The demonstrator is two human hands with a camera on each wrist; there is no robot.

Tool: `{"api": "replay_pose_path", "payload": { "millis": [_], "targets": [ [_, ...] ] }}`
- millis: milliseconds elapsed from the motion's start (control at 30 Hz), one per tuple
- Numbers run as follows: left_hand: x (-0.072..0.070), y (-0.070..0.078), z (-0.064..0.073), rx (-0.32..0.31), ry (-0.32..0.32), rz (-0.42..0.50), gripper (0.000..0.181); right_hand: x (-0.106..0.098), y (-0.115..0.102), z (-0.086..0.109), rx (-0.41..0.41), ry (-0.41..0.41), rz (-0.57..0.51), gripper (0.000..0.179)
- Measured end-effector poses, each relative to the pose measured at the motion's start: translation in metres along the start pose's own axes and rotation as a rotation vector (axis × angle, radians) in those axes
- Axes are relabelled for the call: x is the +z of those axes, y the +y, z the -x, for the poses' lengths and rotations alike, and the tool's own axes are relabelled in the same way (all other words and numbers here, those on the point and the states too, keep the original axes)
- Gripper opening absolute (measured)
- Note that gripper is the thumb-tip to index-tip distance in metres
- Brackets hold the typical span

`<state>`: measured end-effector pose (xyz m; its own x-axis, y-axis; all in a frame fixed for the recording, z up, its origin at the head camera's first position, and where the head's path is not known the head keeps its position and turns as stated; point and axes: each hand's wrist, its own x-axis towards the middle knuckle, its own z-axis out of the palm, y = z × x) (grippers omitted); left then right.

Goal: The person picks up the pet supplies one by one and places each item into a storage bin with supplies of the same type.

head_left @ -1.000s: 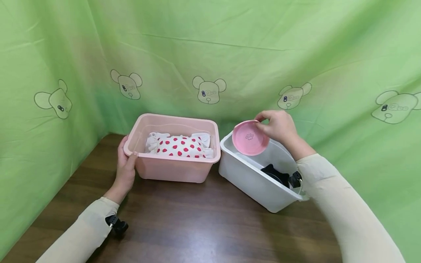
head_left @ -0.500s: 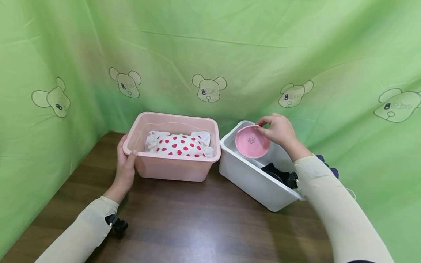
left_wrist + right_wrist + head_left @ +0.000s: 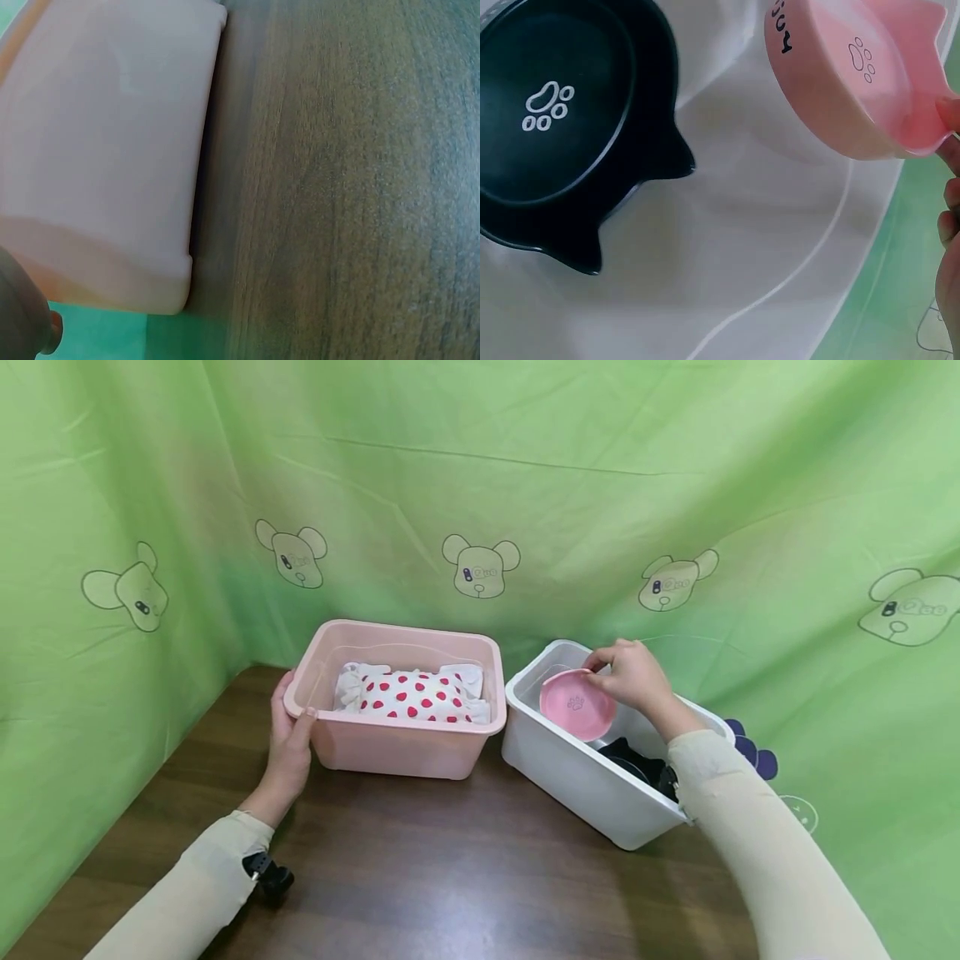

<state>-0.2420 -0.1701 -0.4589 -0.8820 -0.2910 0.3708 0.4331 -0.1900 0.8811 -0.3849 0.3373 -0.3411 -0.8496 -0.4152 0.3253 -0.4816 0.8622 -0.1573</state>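
My right hand [image 3: 633, 677] pinches the rim of a pink pet bowl [image 3: 576, 706] with a paw print inside. The bowl hangs tilted within the left part of the white bin [image 3: 585, 777]. Below and to its right in that bin lies a black cat-eared pet bowl [image 3: 562, 112], its paw print facing up in the right wrist view. My left hand [image 3: 288, 747] grips the left end of the pink bin [image 3: 397, 750], thumb over the front corner of the rim. Inside the pink bin is a white ruffled cloth item [image 3: 412, 695] with red spots.
Both bins stand side by side on a brown wooden table [image 3: 405, 860], their near corners almost meeting. A green curtain [image 3: 480, 460] with printed bear heads hangs close behind and along the left side.
My right hand has moved down with the pink pet bowl, lowering it from above the white bin's rim to inside it. The left hand stays on the pink bin.
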Motion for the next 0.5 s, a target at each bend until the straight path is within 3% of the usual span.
{"api": "replay_pose_path", "payload": {
  "millis": [233, 500],
  "targets": [
    [-0.001, -0.001, -0.001, -0.005, -0.014, 0.002, 0.067, 0.009, 0.002, 0.002, -0.058, -0.008, 0.029, 0.007],
    [-0.002, -0.001, -0.002, -0.003, -0.012, 0.001, 0.067, 0.014, 0.004, 0.001, -0.062, -0.045, 0.04, 0.012]
  ]
}}
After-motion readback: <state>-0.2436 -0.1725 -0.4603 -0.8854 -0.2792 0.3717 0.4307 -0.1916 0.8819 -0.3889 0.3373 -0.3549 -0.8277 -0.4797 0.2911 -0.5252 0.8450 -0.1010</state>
